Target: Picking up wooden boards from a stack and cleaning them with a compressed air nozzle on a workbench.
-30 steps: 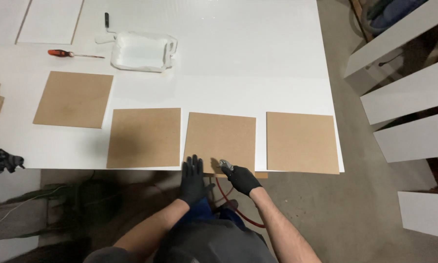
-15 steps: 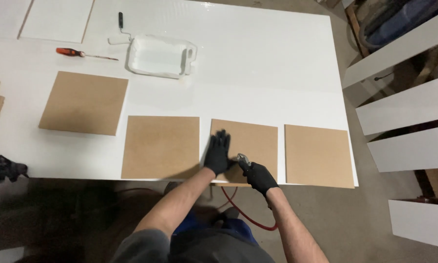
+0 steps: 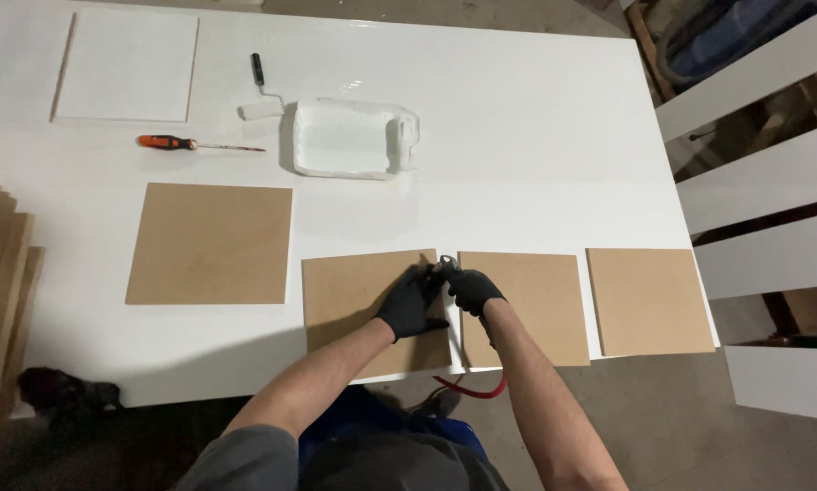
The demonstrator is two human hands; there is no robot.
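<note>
Fiberboard panels, 4 brown squares, lie on a white table (image 3: 536,136); the second panel (image 3: 358,300) sits at lower center. The gloved left hand (image 3: 411,302) presses flat on it, fingers spread. The gloved right hand (image 3: 470,289) is clenched around a small nozzle tool (image 3: 446,265) with a red hose (image 3: 470,389), aimed at the panel's upper right corner; steady pressure likely prevents sliding.

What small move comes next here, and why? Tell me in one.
Probably sweep the nozzle down the gap between the two middle boards. The right hand holds it at the gap's far end, the left hand rests flat on the left board, and the red hose hangs slack below.
</note>
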